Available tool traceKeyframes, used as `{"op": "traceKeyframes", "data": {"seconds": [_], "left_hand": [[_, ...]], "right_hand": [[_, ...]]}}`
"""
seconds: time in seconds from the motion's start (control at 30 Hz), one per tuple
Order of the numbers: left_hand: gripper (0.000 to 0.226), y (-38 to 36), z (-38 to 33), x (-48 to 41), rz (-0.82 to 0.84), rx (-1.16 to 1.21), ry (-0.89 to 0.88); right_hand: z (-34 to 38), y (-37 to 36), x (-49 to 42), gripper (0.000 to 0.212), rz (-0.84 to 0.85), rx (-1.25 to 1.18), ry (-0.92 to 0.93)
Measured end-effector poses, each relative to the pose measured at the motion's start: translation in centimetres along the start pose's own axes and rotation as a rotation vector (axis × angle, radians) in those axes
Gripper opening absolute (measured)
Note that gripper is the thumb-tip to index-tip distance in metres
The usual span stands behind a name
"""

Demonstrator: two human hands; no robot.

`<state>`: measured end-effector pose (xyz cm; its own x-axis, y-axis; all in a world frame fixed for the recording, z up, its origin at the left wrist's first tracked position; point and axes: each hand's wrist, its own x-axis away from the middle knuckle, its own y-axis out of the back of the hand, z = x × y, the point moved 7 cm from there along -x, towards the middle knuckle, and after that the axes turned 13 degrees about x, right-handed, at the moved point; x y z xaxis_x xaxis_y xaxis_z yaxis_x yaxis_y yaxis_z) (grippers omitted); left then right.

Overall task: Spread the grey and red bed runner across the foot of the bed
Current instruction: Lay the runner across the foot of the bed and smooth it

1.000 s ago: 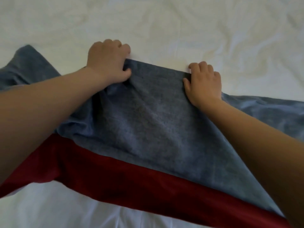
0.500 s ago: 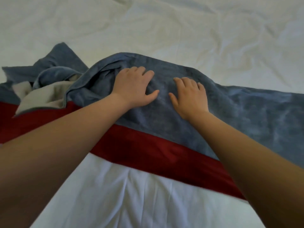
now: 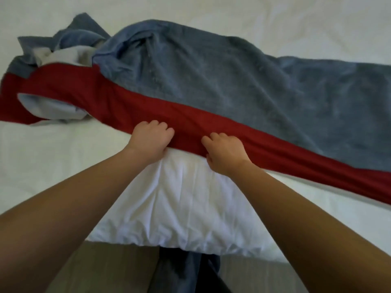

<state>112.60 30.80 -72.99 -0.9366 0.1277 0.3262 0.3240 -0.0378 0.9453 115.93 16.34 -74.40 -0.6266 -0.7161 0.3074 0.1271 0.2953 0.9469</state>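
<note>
At the bed's near edge my left hand (image 3: 150, 140) and right hand (image 3: 226, 152) pinch the runner's (image 3: 211, 85) red hem, its length running crosswise, bunched leftward.

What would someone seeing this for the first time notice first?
A long grey plush bed runner with a red band lies diagonally across the white bed sheet. The left hand and right hand grip its near red edge at centre. Its left end lies crumpled, pale lining showing.
</note>
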Motion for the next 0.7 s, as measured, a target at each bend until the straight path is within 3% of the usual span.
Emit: {"op": "traceKeyframes", "data": {"seconds": [0.1,0.23,0.4,0.7], "left_hand": [[0.020,-0.8,1.3,0.7,-0.002,-0.050,0.035],[0.016,-1.8,2.6,0.1,-0.053,-0.028,0.022],[0.012,-3.4,1.8,1.4,-0.048,0.066,-0.080],[0.033,-5.2,-0.9,8.8,-0.036,0.151,-0.197]], "right_hand": [[0.5,-1.2,0.4,0.034,-0.025,-0.059,-0.118],[1.8,-2.0,0.0,0.018,-0.066,-0.042,-0.158],[3.2,-2.7,1.3,0.016,-0.066,-0.083,-0.276],[8.2,-3.9,6.4,0.012,0.008,-0.150,-0.215]]}}
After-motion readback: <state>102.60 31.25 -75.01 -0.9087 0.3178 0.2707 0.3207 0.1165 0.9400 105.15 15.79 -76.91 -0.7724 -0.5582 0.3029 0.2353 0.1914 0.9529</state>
